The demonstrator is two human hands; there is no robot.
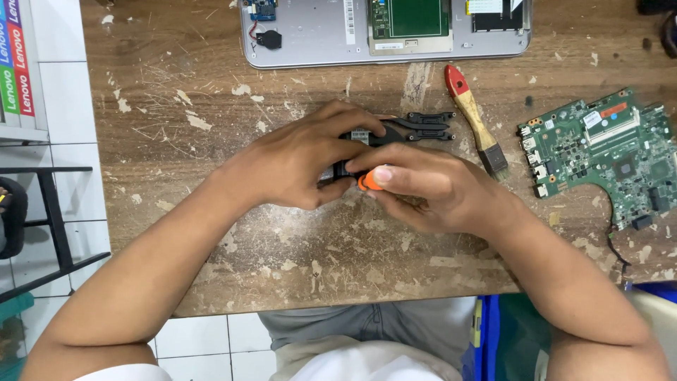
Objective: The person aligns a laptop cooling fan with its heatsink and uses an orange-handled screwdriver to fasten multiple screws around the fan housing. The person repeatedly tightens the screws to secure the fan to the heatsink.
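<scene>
Head view: both hands busy on a black laptop cooling module (416, 127) at mid-bench.
Left hand (296, 166) clamps it; right hand (423, 187) pinches an orange-handled tool (368, 182). Green motherboard (606, 152) already lies out; open laptop base (317, 35) still waits.

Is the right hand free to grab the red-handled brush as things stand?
Probably not yet: the right hand grips an orange-handled tool. The brush lies unobstructed beside it on the wooden table.
</scene>
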